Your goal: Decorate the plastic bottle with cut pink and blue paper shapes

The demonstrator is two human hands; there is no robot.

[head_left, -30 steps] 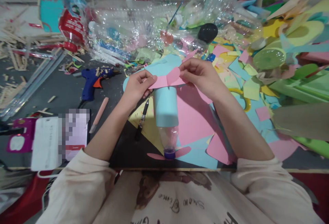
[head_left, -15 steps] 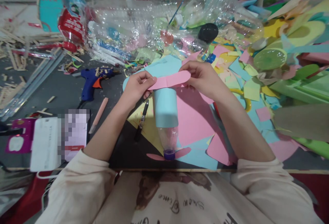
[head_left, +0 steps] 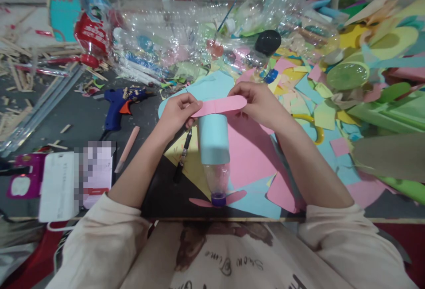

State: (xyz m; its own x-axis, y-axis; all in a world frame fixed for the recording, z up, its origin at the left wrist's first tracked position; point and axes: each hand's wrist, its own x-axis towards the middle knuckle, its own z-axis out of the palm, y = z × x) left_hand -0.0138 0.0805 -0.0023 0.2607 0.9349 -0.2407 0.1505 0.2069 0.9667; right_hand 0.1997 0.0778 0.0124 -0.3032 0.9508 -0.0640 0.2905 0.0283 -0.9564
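A pink paper strip with rounded ends and a crease near its middle is stretched between my hands. My left hand pinches its left end, and my right hand grips the other end from behind. Just below the strip lies a clear plastic bottle wrapped in light blue paper, its purple cap toward me. Pink paper pokes out on both sides of the cap. A black pen rests left of the bottle on yellow paper.
A blue glue gun lies to the left, near a pink stick and a phone. Yellow-handled scissors are beside my right forearm. Plastic bottles and a bubble-wrap heap line the back. Paper scraps cover the right side.
The right end of the pink strip has dropped slightly and the strip looks flatter. My right hand has shifted a little down and left; my left hand stays in place.
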